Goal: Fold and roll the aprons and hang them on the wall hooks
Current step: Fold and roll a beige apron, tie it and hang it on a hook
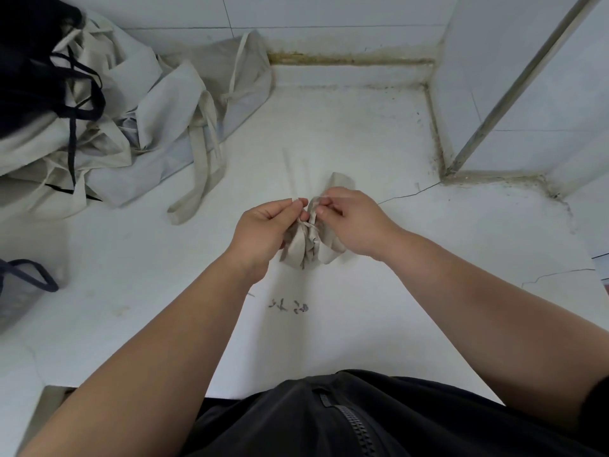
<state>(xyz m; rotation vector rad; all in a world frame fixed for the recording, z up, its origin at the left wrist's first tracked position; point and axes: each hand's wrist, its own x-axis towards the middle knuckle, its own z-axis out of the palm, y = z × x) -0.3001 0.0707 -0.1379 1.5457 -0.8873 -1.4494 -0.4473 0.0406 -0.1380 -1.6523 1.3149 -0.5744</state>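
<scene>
At frame centre, the left hand [263, 225] and right hand [352, 219] each pinch the tie string of a rolled beige apron [309, 245]. Unfolded aprons [131, 120] lie heaped on the white counter [362, 133], upper left.

White tabletop [362, 133] runs under it all. Dark handwritten marks [289, 306] sit on it, nearside of the left grip [263, 225] and right grip [352, 222]. I see a thin crack [408, 193] running off right of the right grip toward the wall corner. Brown grime line [349, 59] along the back seam, well beyond both grips, white wall tiles [329, 11] above it. Metal bar [514, 84] slants up far right. Grey bag [16, 301] with a dark loop handle far left of the left grip. Black zipped garment [280, 417] nearest me.
</scene>
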